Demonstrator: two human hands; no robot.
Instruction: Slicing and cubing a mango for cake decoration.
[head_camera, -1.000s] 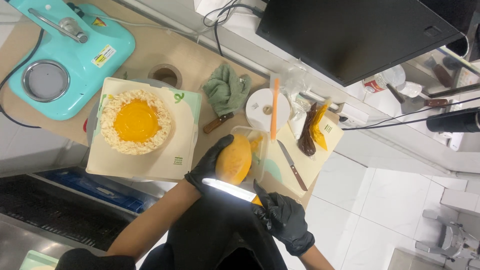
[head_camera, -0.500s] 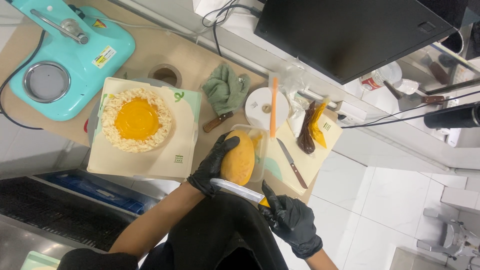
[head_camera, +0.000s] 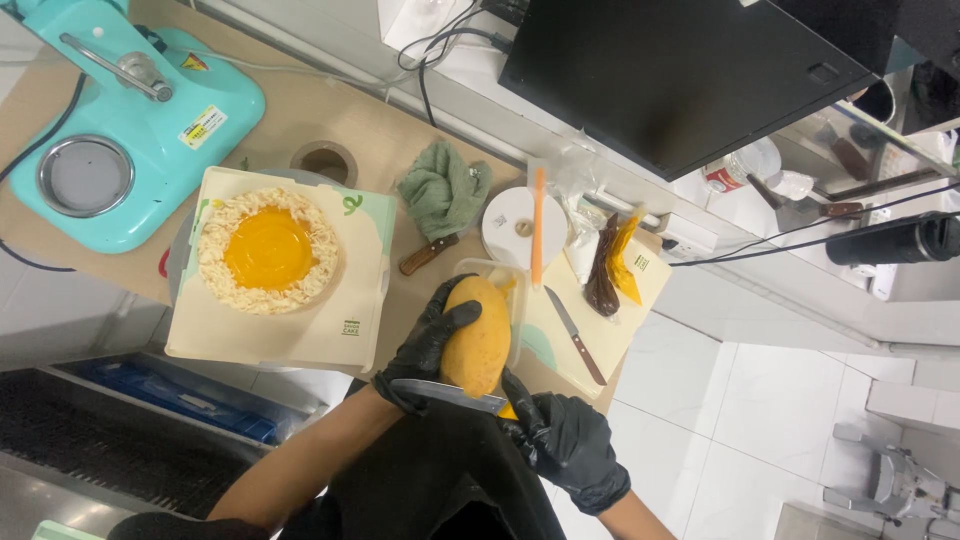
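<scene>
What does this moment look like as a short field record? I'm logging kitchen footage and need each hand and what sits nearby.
left hand: left hand in a black glove, wrapped around a mango
right hand: right hand in a black glove, its grip on a knife
knife blade: at the mango's near end
beside mango: clear tub
left of hands: cake with orange centre on a cream board
behind: green cloth, second knife

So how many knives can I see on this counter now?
3. One knife in the right hand at the mango, one brown-handled beside the green cloth, one on the board. Others may be hidden.
</scene>
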